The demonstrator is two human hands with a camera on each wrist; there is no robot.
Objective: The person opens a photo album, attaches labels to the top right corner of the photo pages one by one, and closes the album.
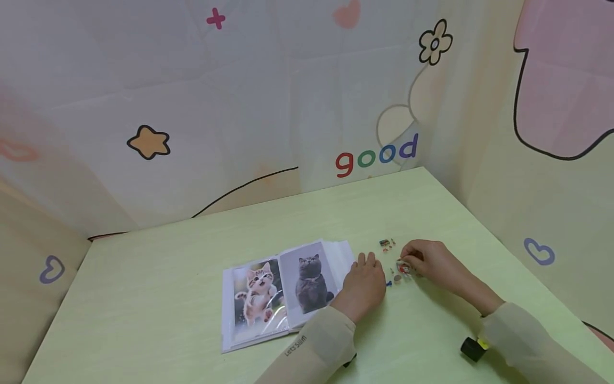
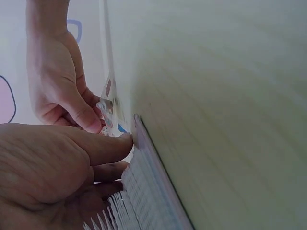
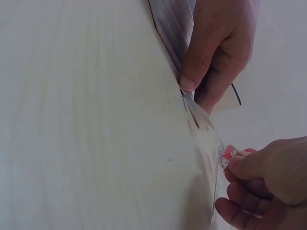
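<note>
My right hand (image 1: 434, 261) pinches a small sticker with a red figure (image 3: 228, 154) between thumb and fingertips, at the right side of a clear sticker sheet (image 3: 204, 139). My left hand (image 1: 364, 285) rests over the sheet's left part, its fingers fairly straight and pointing away from me. In the right wrist view, the left thumb presses at the sheet's edge, right by the pages of a photo album (image 1: 226, 320). The album lies spread out with a kitten picture (image 1: 260, 293) on its left page and a grey cat picture (image 1: 312, 282) on its right; the left forearm covers its lower right corner.
Several tiny colourful stickers (image 1: 385, 243) show beyond the hands, and a blue one (image 1: 389, 284) beside the left fingers. A black wrist device (image 1: 473, 349) sits by the right sleeve. Printed cloth walls (image 1: 240, 106) border the pale green table (image 1: 144, 288).
</note>
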